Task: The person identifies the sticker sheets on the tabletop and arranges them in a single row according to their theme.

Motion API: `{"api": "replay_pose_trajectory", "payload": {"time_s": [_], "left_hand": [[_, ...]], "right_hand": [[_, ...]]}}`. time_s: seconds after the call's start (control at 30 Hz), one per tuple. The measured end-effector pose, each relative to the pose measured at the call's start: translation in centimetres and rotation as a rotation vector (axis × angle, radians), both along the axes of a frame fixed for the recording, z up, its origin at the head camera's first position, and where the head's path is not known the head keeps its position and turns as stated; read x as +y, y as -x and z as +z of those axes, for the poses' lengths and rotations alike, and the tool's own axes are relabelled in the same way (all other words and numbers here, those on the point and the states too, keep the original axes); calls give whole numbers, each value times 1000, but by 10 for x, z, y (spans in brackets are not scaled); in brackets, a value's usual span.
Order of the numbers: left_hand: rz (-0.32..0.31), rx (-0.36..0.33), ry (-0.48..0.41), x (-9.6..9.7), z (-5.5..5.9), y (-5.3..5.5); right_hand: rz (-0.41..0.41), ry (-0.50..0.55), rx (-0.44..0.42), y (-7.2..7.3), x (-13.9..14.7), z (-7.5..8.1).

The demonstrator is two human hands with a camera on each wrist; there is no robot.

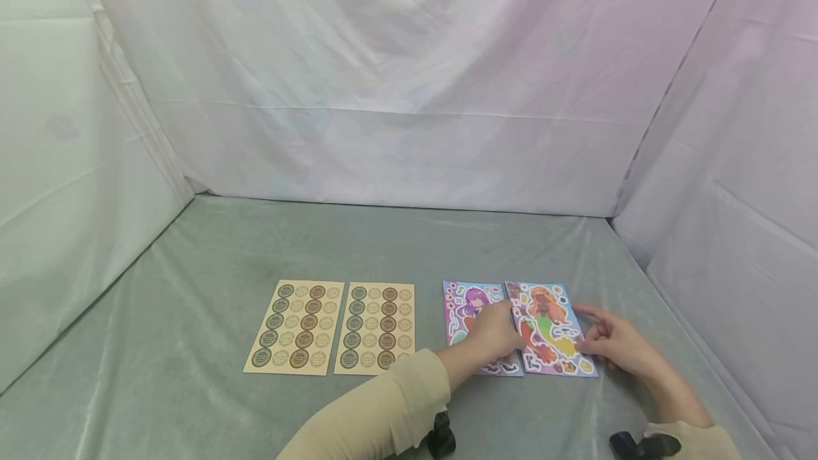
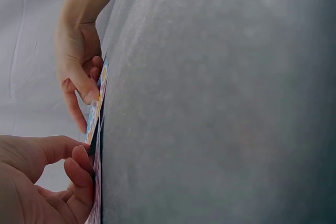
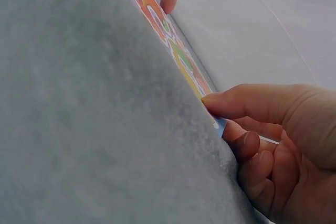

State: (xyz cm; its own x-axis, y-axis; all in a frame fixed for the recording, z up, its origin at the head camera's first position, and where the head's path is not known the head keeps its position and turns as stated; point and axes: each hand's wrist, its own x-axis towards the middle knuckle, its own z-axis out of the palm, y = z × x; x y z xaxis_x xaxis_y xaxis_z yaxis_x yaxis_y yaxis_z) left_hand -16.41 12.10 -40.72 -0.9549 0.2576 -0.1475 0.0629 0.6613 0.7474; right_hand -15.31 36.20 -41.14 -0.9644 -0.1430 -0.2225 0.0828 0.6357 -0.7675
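Two colourful mermaid sticker sheets lie side by side at the right of the head view. My right hand (image 1: 623, 343) pinches the right edge of the orange-haired mermaid sheet (image 1: 544, 336), thumb on its face in the right wrist view. At that sheet's left edge, my left hand (image 1: 495, 332) holds on with curled fingers, covering part of the purple-haired mermaid sheet (image 1: 455, 314). A dark gap shows beneath the held sheet (image 2: 97, 114) in the left wrist view. The left fingertips' exact grip is partly hidden.
Two tan sheets of round stickers, one on the left (image 1: 294, 329) and one nearer the middle (image 1: 375, 329), lie on the grey cloth-covered table (image 1: 192, 389). White curtains (image 1: 396, 91) stand behind and at both sides. Black camera straps sit on both wrists.
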Motion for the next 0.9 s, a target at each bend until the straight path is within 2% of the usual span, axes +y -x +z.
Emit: {"api": "replay_pose_trajectory", "payload": {"time_s": [0.27,0.47,0.77,0.9], "left_hand": [[8,-6,-16,-1,1,-2],[17,-22,-45,-3,-2,1],[17,3,-67,-6,-5,6],[31,-42,-96,-6,-5,6]], "right_hand": [[2,-26,-11,3,-1,-2],[3,-53,-7,5,-1,-2],[2,-41,-9,5,-3,-2],[10,-24,-16,4,-3,0]]}}
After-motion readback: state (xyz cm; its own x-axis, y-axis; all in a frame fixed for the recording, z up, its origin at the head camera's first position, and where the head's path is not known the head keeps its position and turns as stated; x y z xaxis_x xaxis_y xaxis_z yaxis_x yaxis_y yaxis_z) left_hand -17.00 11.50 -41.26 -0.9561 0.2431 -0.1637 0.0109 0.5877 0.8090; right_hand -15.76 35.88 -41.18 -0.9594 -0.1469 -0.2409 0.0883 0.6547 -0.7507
